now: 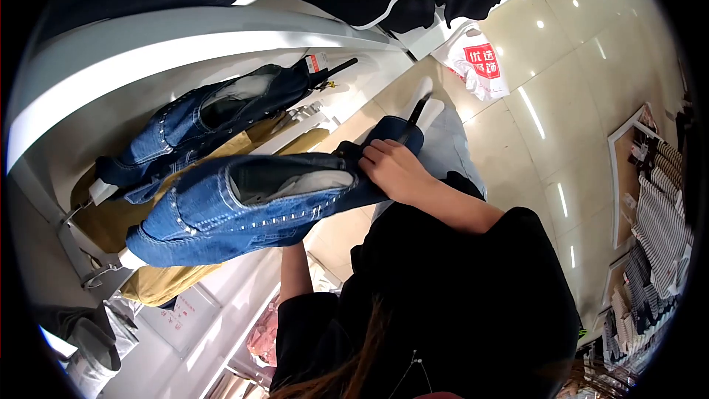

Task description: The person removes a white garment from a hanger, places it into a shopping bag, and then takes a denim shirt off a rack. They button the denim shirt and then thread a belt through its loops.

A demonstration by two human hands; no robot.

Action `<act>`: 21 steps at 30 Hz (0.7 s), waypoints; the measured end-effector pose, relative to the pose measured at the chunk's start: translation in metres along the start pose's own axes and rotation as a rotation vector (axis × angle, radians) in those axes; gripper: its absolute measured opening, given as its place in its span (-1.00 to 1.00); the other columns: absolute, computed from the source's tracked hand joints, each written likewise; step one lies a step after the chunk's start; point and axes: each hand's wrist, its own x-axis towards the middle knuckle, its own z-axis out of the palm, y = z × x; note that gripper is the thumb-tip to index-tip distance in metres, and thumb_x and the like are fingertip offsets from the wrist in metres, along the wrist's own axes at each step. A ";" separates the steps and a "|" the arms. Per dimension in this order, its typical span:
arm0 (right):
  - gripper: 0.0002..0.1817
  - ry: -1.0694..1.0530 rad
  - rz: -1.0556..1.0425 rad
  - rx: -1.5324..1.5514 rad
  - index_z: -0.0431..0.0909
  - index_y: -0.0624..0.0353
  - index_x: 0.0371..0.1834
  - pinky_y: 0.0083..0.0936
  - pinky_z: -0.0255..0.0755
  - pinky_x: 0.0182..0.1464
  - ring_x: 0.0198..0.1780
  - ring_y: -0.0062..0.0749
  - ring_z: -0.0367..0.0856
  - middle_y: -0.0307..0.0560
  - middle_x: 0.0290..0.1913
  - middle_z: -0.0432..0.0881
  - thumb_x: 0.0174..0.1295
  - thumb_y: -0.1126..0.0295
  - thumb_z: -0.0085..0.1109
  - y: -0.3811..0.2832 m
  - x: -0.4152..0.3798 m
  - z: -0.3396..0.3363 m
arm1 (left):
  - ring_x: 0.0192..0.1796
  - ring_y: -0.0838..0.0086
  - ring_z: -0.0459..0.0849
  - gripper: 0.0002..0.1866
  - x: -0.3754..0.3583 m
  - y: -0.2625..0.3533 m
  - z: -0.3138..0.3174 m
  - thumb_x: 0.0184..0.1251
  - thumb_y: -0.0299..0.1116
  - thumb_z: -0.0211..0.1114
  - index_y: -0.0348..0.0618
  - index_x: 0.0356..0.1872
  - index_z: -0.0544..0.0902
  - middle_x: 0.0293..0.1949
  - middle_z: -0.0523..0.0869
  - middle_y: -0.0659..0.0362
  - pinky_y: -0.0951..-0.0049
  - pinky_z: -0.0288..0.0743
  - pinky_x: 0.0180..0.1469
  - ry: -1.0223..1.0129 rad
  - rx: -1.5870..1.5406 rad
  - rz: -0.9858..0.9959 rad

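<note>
A blue denim garment (207, 214) with light studs along its edge hangs from a rack on the left, its opening showing a pale lining. My right hand (399, 170) is closed on the dark end of this garment, fingers bent over the fabric. Beneath the garment, my left forearm reaches up and the left hand is hidden behind the denim. A second denim garment (162, 129), with a red and white tag (317, 63) at its far end, hangs just beyond. Mustard-coloured clothing (166, 286) shows below and between them.
Curved white shelving (221, 38) runs along the upper left. A white plastic bag (452, 56) with red print rests on the tiled floor (543, 96) ahead. Striped clothes (650, 210) hang at the right. Grey garments (96, 351) are at the lower left.
</note>
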 end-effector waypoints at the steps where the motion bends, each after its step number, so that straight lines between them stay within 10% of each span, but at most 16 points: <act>1: -0.84 0.106 -0.073 -0.058 0.55 0.24 -0.45 -0.43 0.42 -0.26 -0.25 -0.29 0.55 -0.10 -0.32 0.56 -0.13 0.44 0.09 0.003 -0.006 0.003 | -0.43 0.53 0.63 -0.59 0.001 -0.001 0.001 0.22 -0.15 0.26 -0.13 0.03 0.53 -0.30 0.67 0.24 0.55 0.49 -0.46 -0.002 -0.001 -0.001; 8: -0.83 0.584 -0.120 -0.054 0.54 0.25 -0.43 -0.52 0.47 -0.29 -0.29 -0.36 0.54 -0.11 -0.24 0.56 -0.17 0.50 0.15 0.013 -0.015 0.013 | -0.42 0.53 0.63 -0.59 0.005 -0.004 -0.001 0.23 -0.15 0.25 -0.13 0.04 0.53 -0.29 0.67 0.24 0.55 0.49 -0.46 -0.004 -0.013 -0.007; 21: -0.82 0.359 0.130 0.215 0.52 0.27 -0.44 -0.36 0.47 -0.19 -0.14 -0.10 0.48 0.02 -0.27 0.47 -0.17 0.68 0.11 0.015 -0.006 0.022 | -0.41 0.53 0.62 -0.59 -0.001 0.011 -0.021 0.25 -0.15 0.24 -0.12 0.05 0.51 -0.27 0.67 0.25 0.56 0.48 -0.45 0.010 -0.040 0.061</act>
